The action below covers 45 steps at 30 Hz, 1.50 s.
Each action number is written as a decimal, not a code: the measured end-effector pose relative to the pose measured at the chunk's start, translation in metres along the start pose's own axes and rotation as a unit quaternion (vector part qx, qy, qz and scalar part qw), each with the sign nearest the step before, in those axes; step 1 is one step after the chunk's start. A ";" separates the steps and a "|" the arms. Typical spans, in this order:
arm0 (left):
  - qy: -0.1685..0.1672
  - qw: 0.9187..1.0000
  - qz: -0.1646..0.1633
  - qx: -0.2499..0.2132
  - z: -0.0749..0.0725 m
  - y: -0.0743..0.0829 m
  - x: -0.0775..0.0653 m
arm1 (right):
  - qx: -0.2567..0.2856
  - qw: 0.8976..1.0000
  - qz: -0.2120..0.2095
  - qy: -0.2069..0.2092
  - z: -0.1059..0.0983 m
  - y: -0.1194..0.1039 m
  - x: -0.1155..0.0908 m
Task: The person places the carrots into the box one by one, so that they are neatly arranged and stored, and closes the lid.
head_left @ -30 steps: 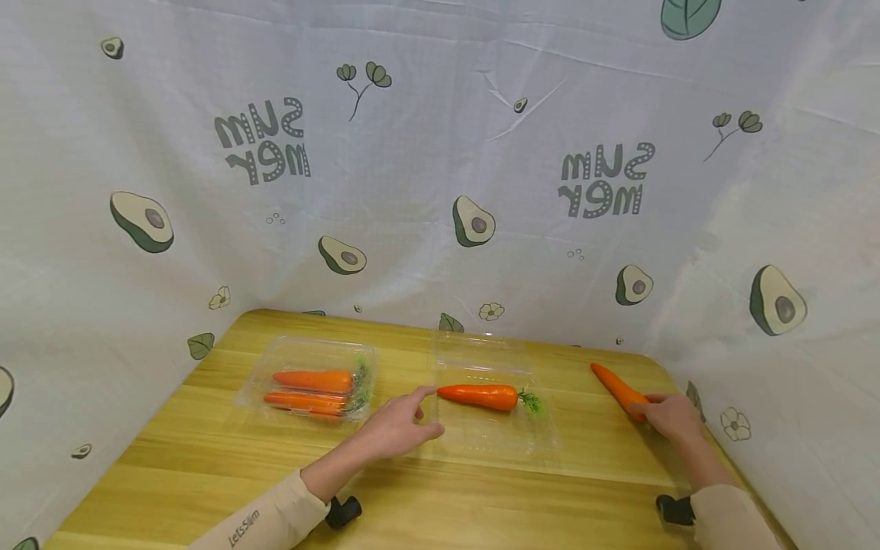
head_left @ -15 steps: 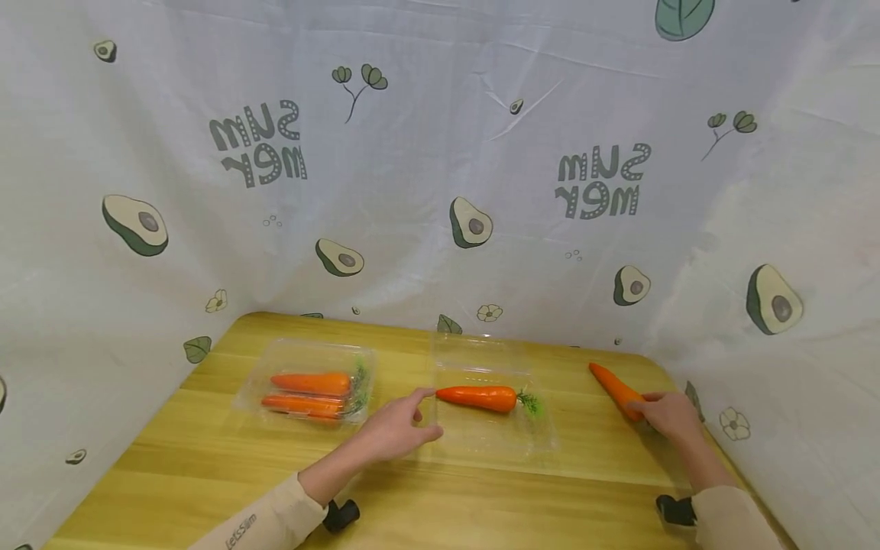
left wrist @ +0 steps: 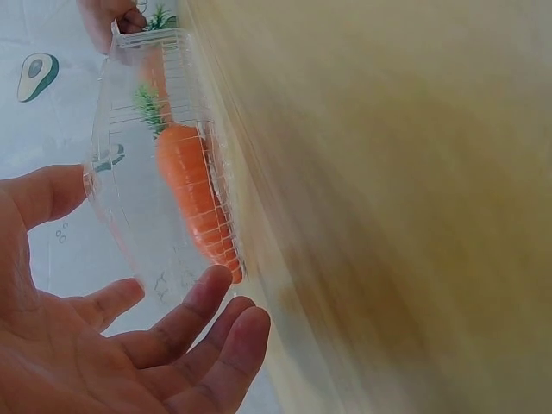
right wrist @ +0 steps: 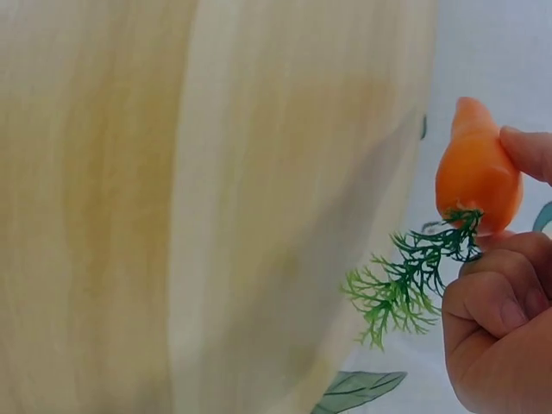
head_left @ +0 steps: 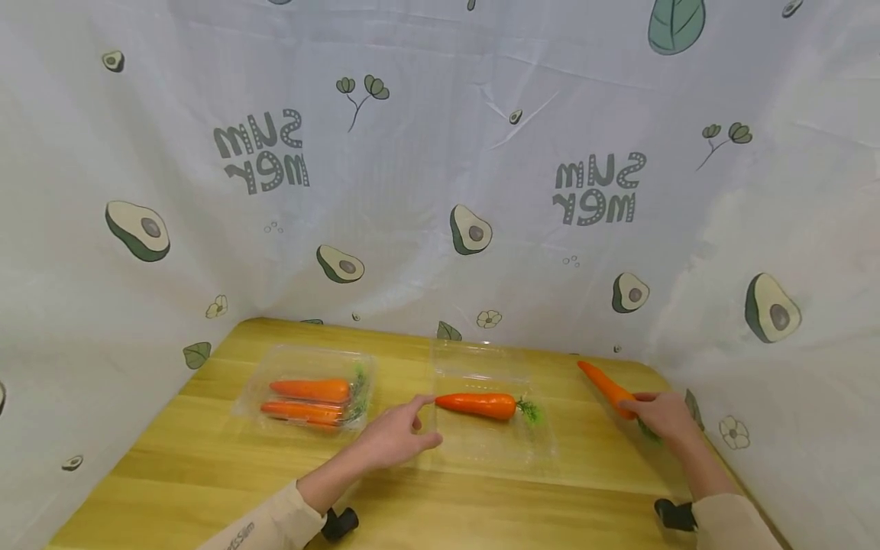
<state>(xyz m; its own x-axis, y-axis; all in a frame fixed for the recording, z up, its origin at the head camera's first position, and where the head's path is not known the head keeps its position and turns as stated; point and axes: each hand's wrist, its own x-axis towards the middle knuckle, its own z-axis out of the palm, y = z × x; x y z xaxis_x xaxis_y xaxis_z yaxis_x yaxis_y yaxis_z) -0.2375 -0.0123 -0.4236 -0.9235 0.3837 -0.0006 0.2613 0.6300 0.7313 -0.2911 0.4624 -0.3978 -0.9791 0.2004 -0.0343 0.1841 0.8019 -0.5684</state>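
My right hand (head_left: 663, 416) grips a carrot (head_left: 605, 386) near its leafy end, over the table's right side. In the right wrist view the carrot (right wrist: 479, 177) is pinched between thumb and fingers, its green leaves (right wrist: 401, 280) hanging beside them. My left hand (head_left: 399, 435), fingers spread and mostly straight, touches the left edge of an open clear plastic box (head_left: 481, 454). One carrot (head_left: 476, 405) lies in that box, its tip toward my hand. The left wrist view shows the hand (left wrist: 95, 336) beside the box's clear wall (left wrist: 112, 185).
Another clear box (head_left: 296, 355), its lid seemingly down, stands at the left with two carrots (head_left: 311, 390) inside. The open box's lid (head_left: 477, 359) leans back toward a printed curtain (head_left: 412, 168), which hangs around the wooden table (head_left: 206, 466).
The right hand has raised the carrot's leafy end slightly and shifted it left, so green leaves now show below the hand. The left hand stays at the box's edge.
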 end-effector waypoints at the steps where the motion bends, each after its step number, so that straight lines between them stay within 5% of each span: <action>1: -0.001 1.000 -0.002 0.000 0.000 0.000 0.000 | -0.003 1.000 -0.001 -0.002 0.000 -0.002 -0.001; 32: 0.005 1.000 -0.011 -0.003 0.000 -0.001 0.004 | 0.005 0.993 -0.110 -0.045 -0.002 -0.079 -0.024; 45: 0.001 1.000 -0.012 -0.007 0.000 0.002 0.004 | 0.008 0.990 -0.122 -0.071 0.001 -0.097 -0.034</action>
<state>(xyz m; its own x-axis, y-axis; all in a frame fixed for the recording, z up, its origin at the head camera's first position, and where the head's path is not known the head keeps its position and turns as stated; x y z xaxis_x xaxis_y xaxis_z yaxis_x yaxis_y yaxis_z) -0.2401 -0.0094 -0.4225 -0.9300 0.3670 -0.0177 0.2342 0.6292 0.7411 -0.2754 0.3769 -0.3426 -0.9968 -0.0796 -0.0098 -0.0587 0.8069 -0.5877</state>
